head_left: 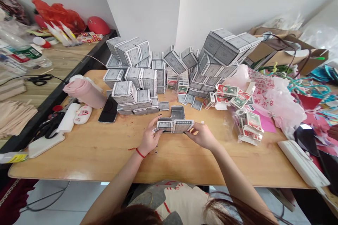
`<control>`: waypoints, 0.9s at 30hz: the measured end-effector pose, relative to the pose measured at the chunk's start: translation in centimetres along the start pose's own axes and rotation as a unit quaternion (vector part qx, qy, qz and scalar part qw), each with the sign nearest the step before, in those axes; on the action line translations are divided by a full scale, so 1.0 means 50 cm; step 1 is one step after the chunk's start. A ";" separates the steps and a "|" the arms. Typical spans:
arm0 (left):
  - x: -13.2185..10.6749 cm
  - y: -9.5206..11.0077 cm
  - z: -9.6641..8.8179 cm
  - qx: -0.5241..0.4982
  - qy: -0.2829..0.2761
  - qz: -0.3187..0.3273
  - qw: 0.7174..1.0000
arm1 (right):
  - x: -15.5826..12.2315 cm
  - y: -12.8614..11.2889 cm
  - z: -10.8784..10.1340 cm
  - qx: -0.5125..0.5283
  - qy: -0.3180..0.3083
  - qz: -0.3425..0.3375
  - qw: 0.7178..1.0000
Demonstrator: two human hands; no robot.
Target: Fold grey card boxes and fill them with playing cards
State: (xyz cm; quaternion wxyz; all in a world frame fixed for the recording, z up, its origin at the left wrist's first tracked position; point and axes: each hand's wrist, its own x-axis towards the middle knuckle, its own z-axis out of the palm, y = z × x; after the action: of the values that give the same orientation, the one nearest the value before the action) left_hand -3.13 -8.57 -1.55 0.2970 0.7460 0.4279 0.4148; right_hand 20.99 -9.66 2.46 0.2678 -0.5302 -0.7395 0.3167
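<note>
Between my two hands is a small block built of folded playing cards (pixel 184 125), with patterned backs facing out and an open square box of cards (pixel 177 112) on its far side. My left hand (pixel 150 137), with a red cord at the wrist, pinches the block's left end. At the other end, my right hand (pixel 201 136) grips the right edge between thumb and fingers. Beyond it stand stacked card blocks (pixel 124 92) on the left and a taller pile of card blocks (pixel 224 47) on the right. Several loose cards (pixel 196 104) lie in front of the right pile.
Opened card boxes (pixel 250 123) and crumpled plastic bags (pixel 285 109) lie on the right, beside a white case (pixel 303 163). To the left are a phone (pixel 108 109), a pink tumbler (pixel 84 93), black scissors (pixel 54 124) and a white mouse-shaped item (pixel 82 114). A wall stands behind.
</note>
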 end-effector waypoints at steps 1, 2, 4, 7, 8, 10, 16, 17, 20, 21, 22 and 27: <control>0.000 0.000 0.000 0.002 0.000 0.001 1.000 | -0.001 0.002 0.000 0.020 -0.003 0.002 1.000; 0.001 0.001 -0.001 0.004 0.001 0.002 1.000 | -0.002 0.004 -0.001 0.035 -0.005 0.003 0.999; 0.001 0.002 -0.001 0.008 0.005 0.006 1.000 | -0.004 0.007 -0.001 0.041 -0.006 0.001 0.999; 0.001 0.002 0.000 0.012 0.007 0.011 1.000 | -0.004 0.011 0.000 0.017 0.001 -0.006 1.000; 0.001 0.002 0.001 0.013 0.008 0.013 1.000 | -0.003 0.012 0.001 0.009 0.003 -0.011 1.000; 0.000 0.002 0.002 0.014 0.010 0.017 1.000 | -0.002 0.013 0.004 -0.001 0.005 -0.024 1.000; 0.002 0.001 0.003 0.014 0.003 0.017 1.000 | -0.003 0.013 0.016 -0.032 0.047 -0.042 0.998; 0.002 0.002 0.002 0.015 0.002 0.017 1.000 | -0.003 0.014 0.018 -0.035 0.053 -0.044 0.997; 0.003 0.001 0.000 0.015 -0.004 0.019 1.000 | -0.004 0.015 0.024 -0.033 0.060 -0.041 0.997; 0.003 0.001 0.000 0.015 -0.007 0.020 1.000 | -0.003 0.016 0.024 -0.029 0.061 -0.039 0.997; 0.002 0.001 0.000 0.015 -0.008 0.021 1.000 | -0.003 0.016 0.025 -0.024 0.060 -0.038 0.997; 0.001 0.002 -0.002 0.017 -0.011 0.026 0.999 | -0.001 0.016 0.024 0.003 0.053 -0.037 0.998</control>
State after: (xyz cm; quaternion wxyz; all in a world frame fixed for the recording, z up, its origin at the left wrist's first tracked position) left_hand -3.15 -8.56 -1.38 0.2778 0.7664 0.4118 0.4072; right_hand 20.59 -9.73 1.08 0.3197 -0.5175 -0.7426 0.2803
